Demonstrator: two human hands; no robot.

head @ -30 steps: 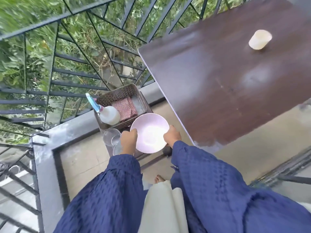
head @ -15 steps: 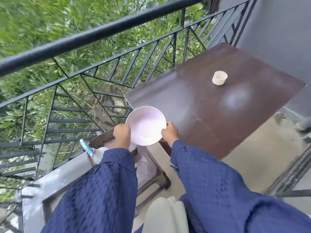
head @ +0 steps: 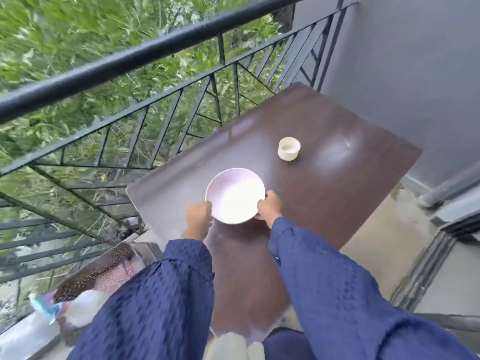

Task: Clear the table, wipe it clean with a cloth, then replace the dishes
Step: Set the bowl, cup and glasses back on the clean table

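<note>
A pale pink bowl (head: 235, 195) is over the middle of the dark brown table (head: 337, 193), upright; whether it touches the top I cannot tell. My left hand (head: 198, 216) grips its left rim and my right hand (head: 269, 207) grips its right rim. A small cream cup (head: 288, 148) stands on the table beyond the bowl, toward the far right. At the lower left a perforated metal basket (head: 104, 271) holds a red checked cloth (head: 117, 278) and a white spray bottle (head: 78, 305) with a blue trigger, all blurred.
A black metal railing (head: 145, 55) runs along the table's left side with greenery behind. A grey wall (head: 415, 61) stands at the table's far right. Tiled floor (head: 384, 245) lies to the right of the table.
Both hands lifted the bowl from above the basket and carried it right and forward over the table's middle. The view swung up and right with it.
</note>
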